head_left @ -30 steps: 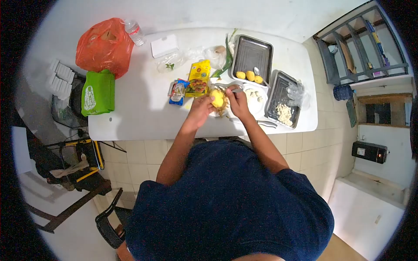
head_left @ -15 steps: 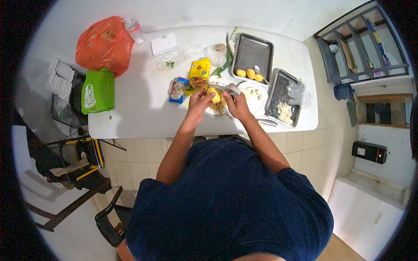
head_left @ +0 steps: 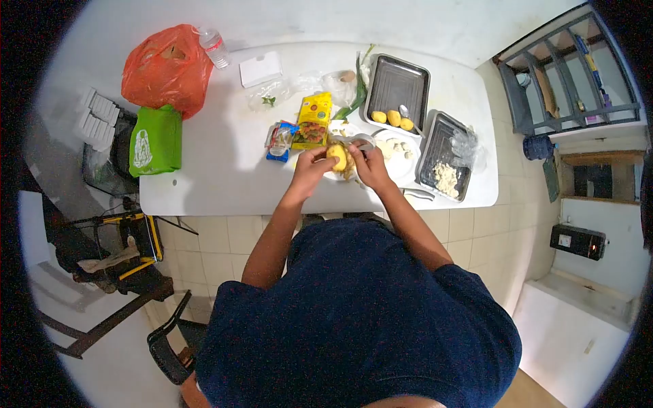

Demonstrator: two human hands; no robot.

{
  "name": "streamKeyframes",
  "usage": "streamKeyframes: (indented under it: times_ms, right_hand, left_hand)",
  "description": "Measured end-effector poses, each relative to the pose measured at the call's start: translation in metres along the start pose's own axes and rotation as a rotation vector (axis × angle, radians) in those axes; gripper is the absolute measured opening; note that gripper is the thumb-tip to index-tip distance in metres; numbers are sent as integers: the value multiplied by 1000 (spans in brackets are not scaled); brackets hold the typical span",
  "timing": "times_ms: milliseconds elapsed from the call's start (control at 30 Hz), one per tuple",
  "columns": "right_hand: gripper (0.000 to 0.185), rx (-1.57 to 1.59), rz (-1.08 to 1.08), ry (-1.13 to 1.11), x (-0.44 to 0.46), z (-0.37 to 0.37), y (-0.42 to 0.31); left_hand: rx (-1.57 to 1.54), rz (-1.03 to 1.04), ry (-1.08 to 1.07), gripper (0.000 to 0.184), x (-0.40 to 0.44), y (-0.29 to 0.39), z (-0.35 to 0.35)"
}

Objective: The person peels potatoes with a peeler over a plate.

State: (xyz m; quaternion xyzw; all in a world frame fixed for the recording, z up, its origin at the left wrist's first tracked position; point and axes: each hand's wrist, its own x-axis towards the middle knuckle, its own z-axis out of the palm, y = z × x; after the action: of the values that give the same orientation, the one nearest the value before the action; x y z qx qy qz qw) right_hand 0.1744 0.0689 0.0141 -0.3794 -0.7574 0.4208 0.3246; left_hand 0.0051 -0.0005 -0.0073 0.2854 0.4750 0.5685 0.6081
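My left hand is closed around a yellow, partly peeled potato, fingers curled at its left side. Just right of it, my right hand grips a silvery peeler; its working end is partly hidden by the fingers. Beneath both hands is a white plate with brownish peelings on it. To the right, a second white plate carries pale chopped pieces. A knife lies by the table's front edge.
Several yellow potatoes and a spoon sit in a dark tray. Another tray holds crumbled pale pieces and clear plastic. Yellow and blue packets lie behind my hands. Red and green bags stand left.
The peeler has moved off the potato's top toward the right, and the potato has turned slightly in my left hand. The whole view has shifted a little.
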Motion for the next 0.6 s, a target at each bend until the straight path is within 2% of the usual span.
streamKeyframes:
  times_ms: [67, 167, 300, 400, 500, 600]
  right_hand:
    - [26, 21, 20, -24, 3, 3, 0]
    - [25, 34, 29, 54, 6, 8, 10]
    - [25, 34, 37, 95, 0, 6, 6]
    - [22, 119, 61, 93, -5, 14, 19]
    - [21, 66, 30, 113, -6, 12, 15]
    - [25, 242, 46, 175, -4, 12, 18]
  left_hand:
    - [105, -3, -68, 31, -2, 1, -2]
    - [-70, -99, -11, 35, -6, 11, 3]
    - [-253, -90, 24, 36, 8, -15, -15]
    - [-331, -176, 75, 35, 2, -14, -16]
    - [-318, -180, 69, 36, -2, -19, -18]
    - [-373, -166, 123, 37, 0, -26, -18]
